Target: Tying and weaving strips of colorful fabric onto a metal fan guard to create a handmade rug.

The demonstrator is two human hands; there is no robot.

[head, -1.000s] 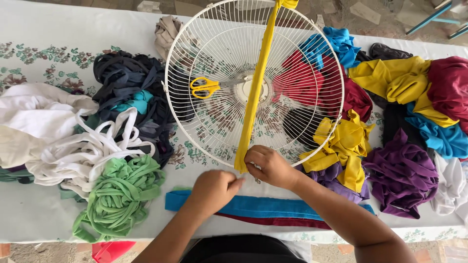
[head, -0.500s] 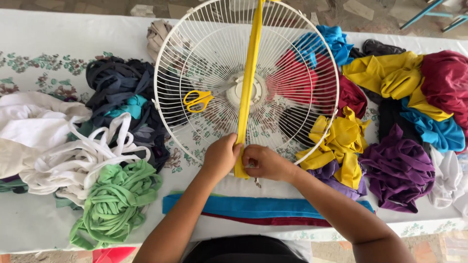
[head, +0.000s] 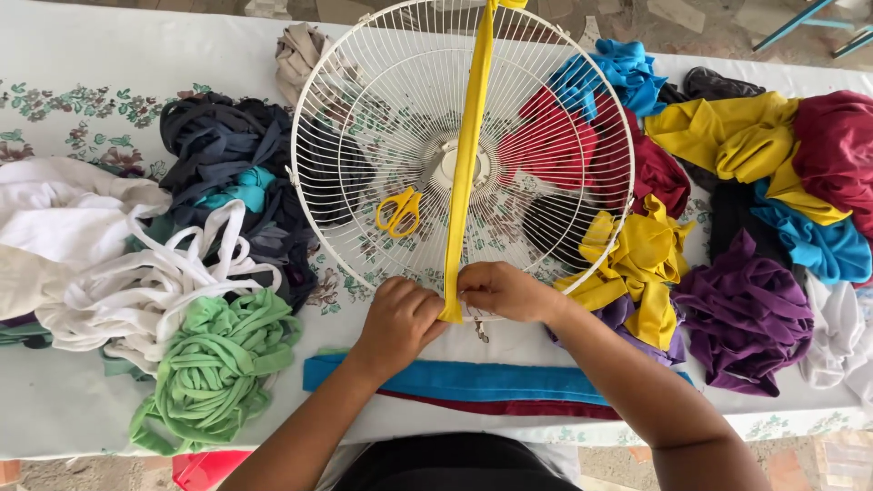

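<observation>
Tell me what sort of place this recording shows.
Probably a home or informal craft workspace, perhaps outdoors: a table under a floral cloth, heaps of cut fabric strips in many colours, and a white fan grille strung with a yellow strip, over rough, littered ground.

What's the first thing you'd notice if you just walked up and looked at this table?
Probably the big round white wire fan guard in the middle of the table, with a long yellow fabric strip stretched straight across it. At its near rim, the left hand and right hand pinch the strip's end. Bright heaps of cloth lie on both sides, and yellow-handled scissors rest on the guard.
</observation>
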